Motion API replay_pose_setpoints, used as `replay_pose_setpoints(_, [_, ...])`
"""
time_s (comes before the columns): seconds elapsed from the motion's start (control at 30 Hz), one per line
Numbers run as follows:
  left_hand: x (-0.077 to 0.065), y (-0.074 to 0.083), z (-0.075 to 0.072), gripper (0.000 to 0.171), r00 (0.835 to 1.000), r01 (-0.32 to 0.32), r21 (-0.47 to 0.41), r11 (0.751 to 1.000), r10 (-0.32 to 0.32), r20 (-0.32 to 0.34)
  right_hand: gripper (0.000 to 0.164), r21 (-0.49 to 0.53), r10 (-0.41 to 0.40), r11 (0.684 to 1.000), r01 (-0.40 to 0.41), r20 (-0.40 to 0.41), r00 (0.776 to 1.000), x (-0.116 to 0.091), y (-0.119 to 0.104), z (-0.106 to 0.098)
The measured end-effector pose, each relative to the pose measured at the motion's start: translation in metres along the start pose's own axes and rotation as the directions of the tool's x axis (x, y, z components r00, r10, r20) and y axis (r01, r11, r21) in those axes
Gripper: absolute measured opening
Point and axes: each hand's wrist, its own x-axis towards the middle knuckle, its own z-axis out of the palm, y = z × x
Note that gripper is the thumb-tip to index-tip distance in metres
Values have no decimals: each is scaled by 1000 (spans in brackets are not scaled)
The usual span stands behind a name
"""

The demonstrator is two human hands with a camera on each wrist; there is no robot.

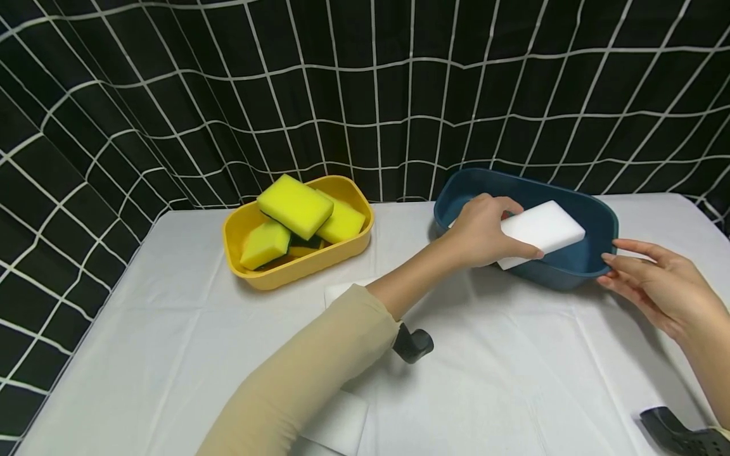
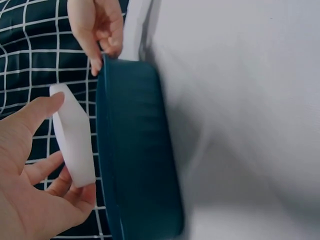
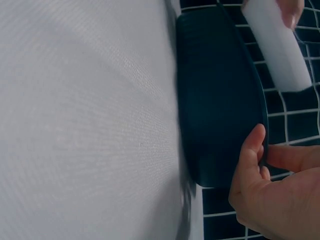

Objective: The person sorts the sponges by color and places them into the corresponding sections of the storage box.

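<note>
My left hand [image 1: 485, 231] grips a white sponge block [image 1: 547, 228] over the dark blue bin [image 1: 607, 221] at the right of the table. In the left wrist view, the thumb lies on one end of the block [image 2: 75, 135] and the fingers bear on the other, beside the bin's rim. My right hand [image 1: 664, 278] is at the bin's right end. The right wrist view shows its thumb and fingers pinching the rim from both sides. A small red thing shows between the left hand and the block; most of the bin's inside is hidden.
A yellow bin [image 1: 302, 266] stands at the left back, with several yellow sponges [image 1: 295, 206] heaped in it, one above the rim. White blocks [image 1: 339, 421] lie on the table, partly under my left forearm [image 1: 319, 361]. A black grid-patterned curtain [image 1: 393, 95] hangs behind.
</note>
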Motion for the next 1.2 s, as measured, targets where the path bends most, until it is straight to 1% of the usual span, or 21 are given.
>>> replay_pose_setpoints(0.1, [6,5,2,68,1000,13,25,1000,-13,-11,30,7,-1,1000,1,9,1000,0,0,0])
replay_pose_setpoints(0.2, [12,10,5,69,999,39,66,997,-37,-24,30,10,-1,1000,1,10,1000,0,0,-1])
replay_pose_setpoints(0.37, [23,13,8,71,995,86,123,989,-79,-58,31,16,9,1000,-9,5,1000,0,0,-1])
replay_pose_setpoints(0.5, [29,13,10,70,991,120,141,983,-110,-81,30,18,21,1000,-21,1,1000,-1,-1,-1])
replay_pose_setpoints(0.8, [39,17,16,64,983,165,174,971,-147,-111,29,34,2,999,-3,24,1000,-1,0,-1])
replay_pose_setpoints(1.0, [45,19,21,62,972,211,191,959,-186,-141,27,24,21,999,-22,10,1000,-5,-3,2])
replay_pose_setpoints(1.2, [49,22,27,63,964,244,200,949,-216,-152,28,19,25,1000,-25,0,1000,-3,-2,1])
